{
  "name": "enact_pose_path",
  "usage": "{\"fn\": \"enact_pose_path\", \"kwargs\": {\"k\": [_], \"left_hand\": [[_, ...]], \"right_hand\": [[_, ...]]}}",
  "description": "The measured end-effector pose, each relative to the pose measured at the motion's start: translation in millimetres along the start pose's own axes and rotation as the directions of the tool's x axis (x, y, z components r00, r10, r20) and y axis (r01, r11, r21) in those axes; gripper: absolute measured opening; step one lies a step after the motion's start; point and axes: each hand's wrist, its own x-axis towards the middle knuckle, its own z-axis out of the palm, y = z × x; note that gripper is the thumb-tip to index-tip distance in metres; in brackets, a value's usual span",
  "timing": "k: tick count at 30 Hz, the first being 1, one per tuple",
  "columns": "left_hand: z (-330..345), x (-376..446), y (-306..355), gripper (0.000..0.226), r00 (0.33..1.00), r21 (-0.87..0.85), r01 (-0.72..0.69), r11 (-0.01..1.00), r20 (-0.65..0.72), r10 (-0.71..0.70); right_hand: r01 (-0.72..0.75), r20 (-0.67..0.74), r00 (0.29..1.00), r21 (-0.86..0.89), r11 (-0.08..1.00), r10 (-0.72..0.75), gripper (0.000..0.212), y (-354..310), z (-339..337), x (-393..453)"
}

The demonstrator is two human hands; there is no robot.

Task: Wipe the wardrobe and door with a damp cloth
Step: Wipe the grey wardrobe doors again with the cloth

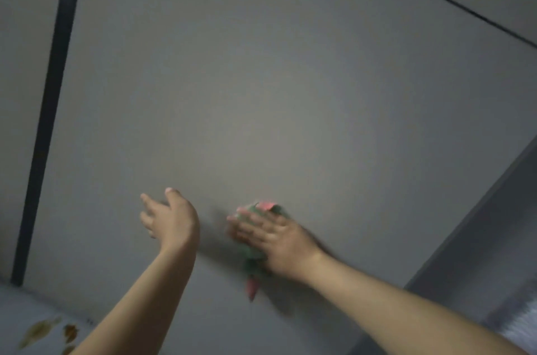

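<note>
Grey wardrobe panel (261,78) fills view; no wet streaks discernible. Right hand (279,238) flat, fingers straight, presses green-pink cloth (252,264) on panel at 6 o'clock. Left hand (168,218) at its 9 o'clock, loosely spread, empty. Wiping likely mid-course; upper panel probably remains.

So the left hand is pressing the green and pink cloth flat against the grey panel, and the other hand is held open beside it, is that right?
Not quite. In the head view it is the right hand that presses the green and pink cloth flat against the grey panel. The left hand is the one held open beside it.
</note>
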Motion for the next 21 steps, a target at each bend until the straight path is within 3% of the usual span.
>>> {"fn": "enact_pose_path", "kwargs": {"k": [2,5,7,10,12,14,16,17,19,21], "left_hand": [[4,-2,9,0.058,0.999,-0.012,-0.033,0.999,0.011,0.033],[6,1,17,0.057,0.996,-0.021,-0.084,0.996,0.002,0.084],[7,2,21,0.057,0.994,-0.034,-0.108,0.994,0.009,0.108],[4,7,23,0.057,0.993,-0.035,-0.120,0.992,-0.004,0.120],[-2,14,21,0.056,0.994,-0.026,-0.106,0.994,-0.027,0.105],[-7,16,16,0.056,0.995,-0.007,-0.087,0.996,-0.042,0.087],[-8,13,10,0.057,0.997,0.011,-0.070,0.997,-0.020,0.070],[-9,8,10,0.057,0.997,0.017,-0.073,0.997,-0.007,0.073],[-5,-2,11,0.057,0.997,0.023,-0.076,0.997,0.025,0.075],[2,-14,14,0.057,0.995,0.020,-0.080,0.997,0.059,0.078]], "right_hand": [[-0.141,-0.149,0.981,-0.084,0.986,0.127,0.064,53,-28,8],[-0.375,-0.319,0.890,-0.103,0.921,0.327,0.062,124,-77,40],[-0.503,-0.348,0.824,-0.086,0.860,0.447,0.061,143,-95,67],[-0.602,-0.349,0.752,-0.018,0.798,0.559,0.064,118,-88,97],[-0.482,-0.258,0.850,-0.031,0.875,0.459,0.065,69,-59,98],[-0.230,-0.079,0.972,-0.113,0.967,0.222,0.068,8,-24,82],[-0.038,0.196,0.978,-0.165,0.986,0.070,0.080,-34,-3,56],[0.003,0.264,0.964,-0.158,0.987,0.039,0.083,-40,3,44],[0.030,0.200,0.980,-0.129,0.991,-0.004,0.069,-26,3,26],[-0.033,-0.006,0.999,-0.125,0.992,0.033,0.061,8,-6,13]]}}
